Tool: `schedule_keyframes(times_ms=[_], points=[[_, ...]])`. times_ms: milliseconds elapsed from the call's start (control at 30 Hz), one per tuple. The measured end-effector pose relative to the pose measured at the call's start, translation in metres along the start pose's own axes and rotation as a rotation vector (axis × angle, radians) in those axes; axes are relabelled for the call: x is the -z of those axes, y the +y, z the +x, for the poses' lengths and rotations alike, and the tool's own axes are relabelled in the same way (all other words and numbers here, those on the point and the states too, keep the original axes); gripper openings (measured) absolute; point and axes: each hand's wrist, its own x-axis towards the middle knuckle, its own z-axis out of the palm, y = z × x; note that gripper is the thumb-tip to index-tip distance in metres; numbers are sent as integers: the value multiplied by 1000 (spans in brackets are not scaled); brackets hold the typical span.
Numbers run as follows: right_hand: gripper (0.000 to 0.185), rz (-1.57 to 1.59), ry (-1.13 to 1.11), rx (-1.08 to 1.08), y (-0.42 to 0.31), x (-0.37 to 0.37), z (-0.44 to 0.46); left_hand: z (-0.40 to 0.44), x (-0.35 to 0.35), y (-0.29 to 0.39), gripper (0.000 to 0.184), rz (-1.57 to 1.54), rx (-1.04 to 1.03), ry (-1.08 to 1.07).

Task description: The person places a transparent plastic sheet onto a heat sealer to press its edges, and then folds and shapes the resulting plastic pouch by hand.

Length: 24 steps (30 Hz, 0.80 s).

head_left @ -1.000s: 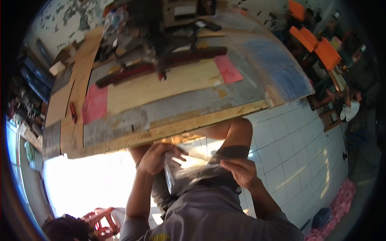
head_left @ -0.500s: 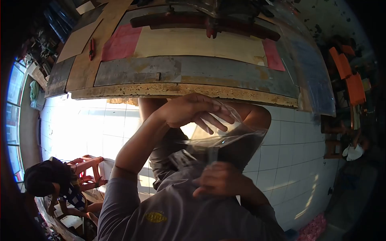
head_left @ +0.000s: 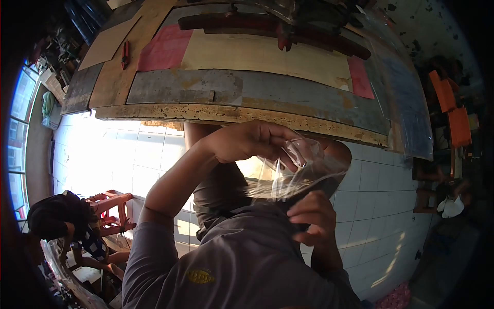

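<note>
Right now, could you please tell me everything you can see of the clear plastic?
The plastic is a thin, see-through, colorless film, crumpled and creased, with bright glints on its folds. It is held up at the left hand, whose fingertips show through it, and spreads out over the person's lap, just off the near edge of the table. The right hand is close below; whether it touches is unclear, as is whether the film is a bag or a sheet.

Sheet [head_left: 303, 170]: clear plastic, glossy, creased
Table edge [head_left: 247, 114]: wood, rough, pitted
Tabletop [head_left: 180, 88]: grey, matt, stained
Shirt [head_left: 236, 257]: cloth, matt
Floor [head_left: 378, 177]: smooth tiles
</note>
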Motion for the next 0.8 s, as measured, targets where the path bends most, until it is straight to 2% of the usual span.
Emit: schedule_keyframes(times_ms=[33, 67, 167, 267, 367, 433, 467, 567, 600, 667, 733, 800], points=[[40, 166, 60, -29, 0, 2, -1, 2, 3, -3, 47, -2, -19, -5], [54, 26, -157, -26, 0, -12, -1, 5, 5, -5, 50, -5, -37, -13], [59, -449, -324, 18, -21, -72, 39, 16, -1, -1, 54, 4, 55, -15], [56, -429, -283, 10, -21, -84, 62, 26, -10, -3, 55, 51, -27, 66], [43, -359, -505, 180, -14, -82, 54, 23, -6, -2, 55, 47, -58, 57], [40, -346, -234, 234, -25, -41, 55, 15, -3, -3, 48, 26, -71, 60], [43, -460, -27, 259, -19, -25, 38, 10, -3, -5, 46, 9, -80, 64], [63, -687, 503, 252, 20, 11, 23, -1, -14, -6, 33, 5, -40, 165], [60, -698, 458, 97, 25, 21, 25, 0, -12, -20, 25, 1, -115, 168], [55, -713, 376, -140, 38, 33, 13, 1, -14, -30, 24, -38, -135, 188], [50, -721, 298, -301, 62, 34, -26, 5, -22, -37, 24, -67, -187, 261], [44, -630, 294, -344, 61, 36, -42, 4, -32, -27, 24, 52, -189, 354]])
